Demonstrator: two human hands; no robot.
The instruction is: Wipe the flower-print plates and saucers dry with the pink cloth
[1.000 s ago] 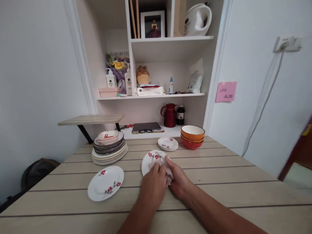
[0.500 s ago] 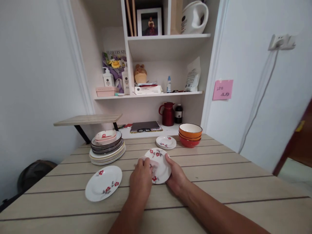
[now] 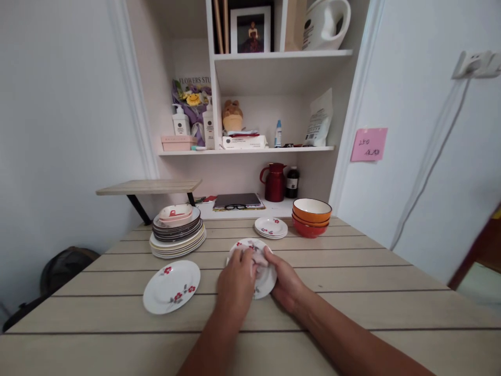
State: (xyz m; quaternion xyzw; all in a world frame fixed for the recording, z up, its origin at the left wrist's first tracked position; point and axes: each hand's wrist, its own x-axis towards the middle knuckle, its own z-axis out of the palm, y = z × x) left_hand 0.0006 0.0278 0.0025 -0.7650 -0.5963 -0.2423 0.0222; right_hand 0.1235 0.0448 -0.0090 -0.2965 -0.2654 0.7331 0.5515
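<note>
My right hand [image 3: 288,284] grips the right edge of a small white plate [image 3: 266,284] with red flowers, thumb on top and fingers underneath. The plate is tilted above the table. In my left hand [image 3: 238,277] is a bunched pale cloth [image 3: 257,257], pressed against the plate's face. My left hand and the cloth hide part of the plate. To the left, a larger flowered plate [image 3: 166,290] lies flat on the table. Behind the held plate sits a short stack of small flowered plates [image 3: 271,227].
A tall stack of plates [image 3: 178,248] topped by small dishes [image 3: 175,214] stands at the left. Orange and red bowls [image 3: 312,216] are stacked at the back right. Behind the table [image 3: 352,313] are a laptop [image 3: 237,200], glasses [image 3: 235,207] and a red jug [image 3: 274,183].
My left hand and the cloth have moved up and right across the plate, covering its upper middle. The whole view has shifted slightly; my right hand keeps its grip.
</note>
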